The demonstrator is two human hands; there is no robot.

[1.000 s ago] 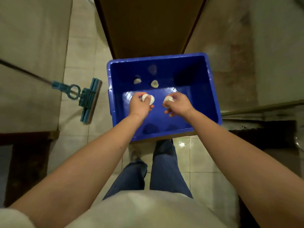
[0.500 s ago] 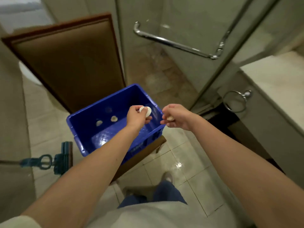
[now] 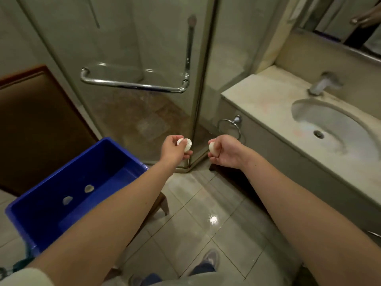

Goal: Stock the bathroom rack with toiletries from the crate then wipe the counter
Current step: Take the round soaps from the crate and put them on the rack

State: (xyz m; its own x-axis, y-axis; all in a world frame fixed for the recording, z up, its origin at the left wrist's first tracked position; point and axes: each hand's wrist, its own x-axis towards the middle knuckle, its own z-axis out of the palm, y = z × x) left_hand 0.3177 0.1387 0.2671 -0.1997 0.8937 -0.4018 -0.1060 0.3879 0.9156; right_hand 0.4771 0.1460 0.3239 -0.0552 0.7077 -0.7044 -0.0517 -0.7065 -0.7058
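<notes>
My left hand (image 3: 174, 150) is closed around small round white soaps (image 3: 186, 143), held in the air in front of the glass shower corner. My right hand (image 3: 223, 153) grips another white soap (image 3: 212, 147) at the same height, a short gap to the right. The blue crate (image 3: 72, 182) sits low at the left on a wooden stool, with two small pale soaps (image 3: 89, 188) left on its floor. The pale stone counter (image 3: 257, 96) with its sink (image 3: 329, 129) lies to the right. No rack is in view.
A glass shower enclosure with a chrome handle (image 3: 132, 84) stands straight ahead. A chrome towel ring (image 3: 229, 126) hangs on the counter's front. A tap (image 3: 321, 84) stands behind the sink. A brown padded panel (image 3: 37, 124) is at the left. Tiled floor lies below.
Both hands lifted the soaps out of the crate and carried them right, past its rim. My view swung from the crate toward the shower and counter.
</notes>
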